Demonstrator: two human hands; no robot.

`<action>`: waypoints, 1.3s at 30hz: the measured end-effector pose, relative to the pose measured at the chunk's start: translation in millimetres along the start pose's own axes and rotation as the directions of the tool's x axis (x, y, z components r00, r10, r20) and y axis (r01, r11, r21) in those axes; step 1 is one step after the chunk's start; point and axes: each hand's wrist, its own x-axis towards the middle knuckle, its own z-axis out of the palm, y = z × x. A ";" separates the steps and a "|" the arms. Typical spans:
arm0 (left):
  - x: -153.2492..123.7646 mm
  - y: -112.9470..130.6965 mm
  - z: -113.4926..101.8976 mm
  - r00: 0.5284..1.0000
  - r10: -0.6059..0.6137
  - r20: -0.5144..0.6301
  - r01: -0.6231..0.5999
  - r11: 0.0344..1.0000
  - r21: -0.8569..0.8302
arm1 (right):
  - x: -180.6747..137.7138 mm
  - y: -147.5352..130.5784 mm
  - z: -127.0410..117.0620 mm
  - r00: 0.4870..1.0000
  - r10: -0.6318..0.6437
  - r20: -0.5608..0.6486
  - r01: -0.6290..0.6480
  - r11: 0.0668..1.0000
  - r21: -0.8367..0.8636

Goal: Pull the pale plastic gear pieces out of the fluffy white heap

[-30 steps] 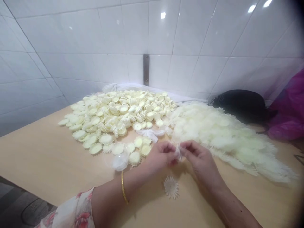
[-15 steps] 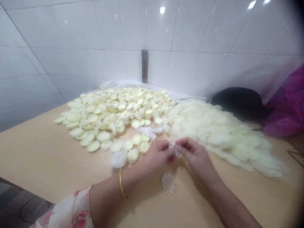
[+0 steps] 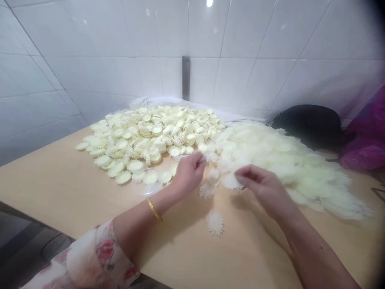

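Note:
My right hand (image 3: 264,188) pinches the edge of a thin, pale petal-edged disc (image 3: 231,181) between thumb and fingers. My left hand (image 3: 188,174) is closed in a pinch near a partly covered strip of white cloth (image 3: 179,157); what lies between its fingertips is too small to make out. Between the hands is another petal-edged disc (image 3: 206,190), slightly blurred. Nearer to me, a single white petal-edged disc (image 3: 215,223) lies flat on the wooden table (image 3: 180,257).
A heap of cream scalloped discs (image 3: 150,132), many stacked, covers the back left. A looser heap of thin, pale discs (image 3: 285,164) spreads to the right. Behind it are a black rounded object (image 3: 309,122) and magenta plastic (image 3: 363,140). Clear plastic (image 3: 149,188) lies by my left forearm.
My hands have moved apart from a shared pinch on a small white piece. The left went up and left toward the cloth; the right moved right to a disc. Another disc now shows between them.

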 end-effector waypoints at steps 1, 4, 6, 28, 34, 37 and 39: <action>1.6 -0.9 2.0 0.996 0.077 0.050 -0.083 0.988 0.129 | -1.7 -1.0 1.2 0.994 -0.017 0.106 0.018 1.000 -0.009; 2.9 0.6 8.6 0.975 0.127 0.181 -0.161 0.969 0.185 | -4.8 -1.3 6.9 0.956 -0.114 0.269 0.145 0.985 -0.098; -0.2 4.8 7.4 0.949 0.164 0.268 -0.232 0.941 0.246 | -4.8 0.0 9.6 0.941 -0.175 0.289 0.229 0.959 -0.167; -113.7 -15.6 -24.7 0.877 0.450 0.168 -0.472 0.872 0.128 | 15.9 26.7 59.6 0.854 -0.299 0.426 0.514 0.355 -0.781; -105.5 -6.9 -24.7 0.856 0.465 0.227 -0.507 0.842 0.186 | 53.8 47.0 49.3 0.917 -0.252 0.308 0.379 0.317 -0.870; -101.8 2.6 -26.8 0.857 0.428 0.287 -0.495 0.840 0.223 | 65.0 55.5 40.3 0.934 -0.236 0.267 0.331 0.295 -0.897; -100.8 7.2 -26.5 0.857 0.399 0.327 -0.485 0.838 0.249 | 66.2 57.7 36.6 0.939 -0.233 0.251 0.315 0.297 -0.901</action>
